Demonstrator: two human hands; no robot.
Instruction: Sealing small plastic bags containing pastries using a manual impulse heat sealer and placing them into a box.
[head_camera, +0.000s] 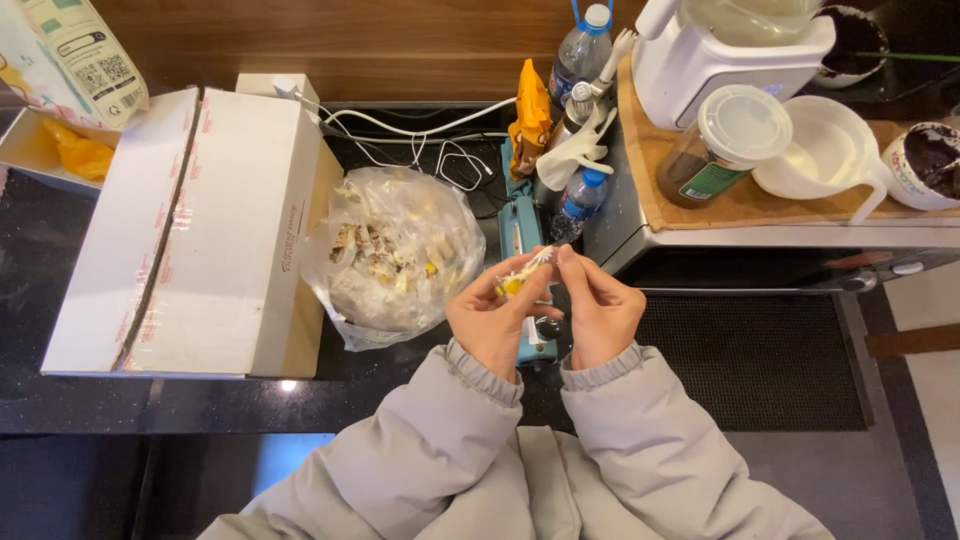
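- Small clear plastic packet with white and yellow contents (522, 272) is being pinched between left hand (495, 318) and right hand (600, 310), fingers closed on it, above the teal sealing device (522, 232).
- Black speckled stone counter (60, 260) is carrying a white cardboard box (200, 230) and a clear bag of packets (390, 255).

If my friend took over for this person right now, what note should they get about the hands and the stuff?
Left hand: pinching a small clear packet with yellow and white bits inside.
Right hand: fingertips on the same packet's top end, held above the teal tool on the dark counter.
Nearby: a big clear bag full of similar small packets sits just left of the hands, beside a closed white cardboard box.
Done: many packets lie in the bag.
Left: this packet is in hand, not in the bag. Whether it is sealed cannot be told.
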